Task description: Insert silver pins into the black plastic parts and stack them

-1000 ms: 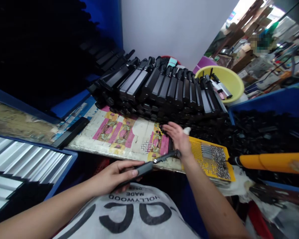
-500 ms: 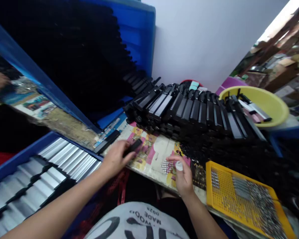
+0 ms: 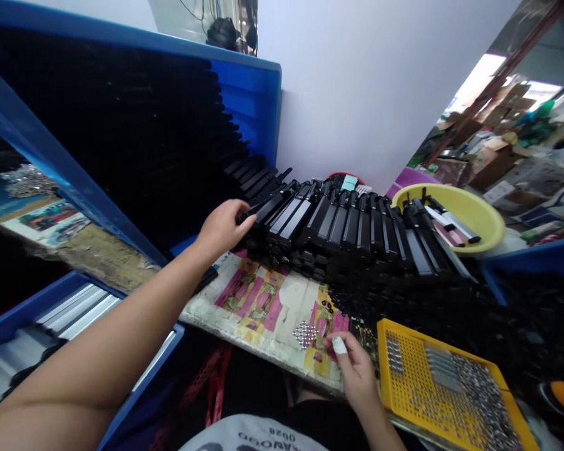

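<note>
Left hand (image 3: 223, 228) curled round end black plastic housing (image 3: 263, 210) — row stacked on printed mat (image 3: 267, 307). Right hand (image 3: 355, 369) half-closed, white tape (image 3: 339, 345) on finger, just beside yellow perforated tray (image 3: 388, 376) — can't tell if pinching anything.

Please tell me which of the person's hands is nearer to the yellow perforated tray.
Right: the right hand is just beside the yellow perforated tray, at its left edge. The left hand is much farther away, at the end of the row of black parts.
</note>
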Motion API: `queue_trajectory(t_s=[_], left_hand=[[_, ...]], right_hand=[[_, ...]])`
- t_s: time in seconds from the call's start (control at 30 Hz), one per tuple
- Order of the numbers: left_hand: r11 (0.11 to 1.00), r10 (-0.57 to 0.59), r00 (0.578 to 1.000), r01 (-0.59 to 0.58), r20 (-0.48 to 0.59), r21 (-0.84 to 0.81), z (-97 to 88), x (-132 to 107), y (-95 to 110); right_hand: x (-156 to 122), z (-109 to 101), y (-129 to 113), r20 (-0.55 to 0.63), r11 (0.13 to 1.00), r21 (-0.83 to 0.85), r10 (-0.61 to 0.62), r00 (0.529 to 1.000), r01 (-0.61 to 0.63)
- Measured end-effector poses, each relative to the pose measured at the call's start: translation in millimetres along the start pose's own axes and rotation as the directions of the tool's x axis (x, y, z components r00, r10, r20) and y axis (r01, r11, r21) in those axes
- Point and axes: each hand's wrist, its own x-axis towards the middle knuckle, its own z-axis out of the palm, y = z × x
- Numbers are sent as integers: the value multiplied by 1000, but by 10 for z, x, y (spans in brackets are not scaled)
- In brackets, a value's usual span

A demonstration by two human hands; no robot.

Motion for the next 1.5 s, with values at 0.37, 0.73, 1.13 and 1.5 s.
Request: queue_trajectory(t_s=[0.37,0.73,1.13,1.5], left_hand=[[975,-122,979,149,166,-166,3,301,225],[410,-125,759,626,639,-663,313,-2026,507],[-559,252,337,816,907,-148,525,-2071,624],[-368,132,507,823,852,-433,518,-2075,844]], right_hand=[[35,-29,-96,143,906,-373,-158,977,201],[605,236,-114,394,487,-786,-81,916,381],[521,304,-218,163,899,-383,-160,974,212],[388,432,-363,-2,989,146,-35,999,35]])
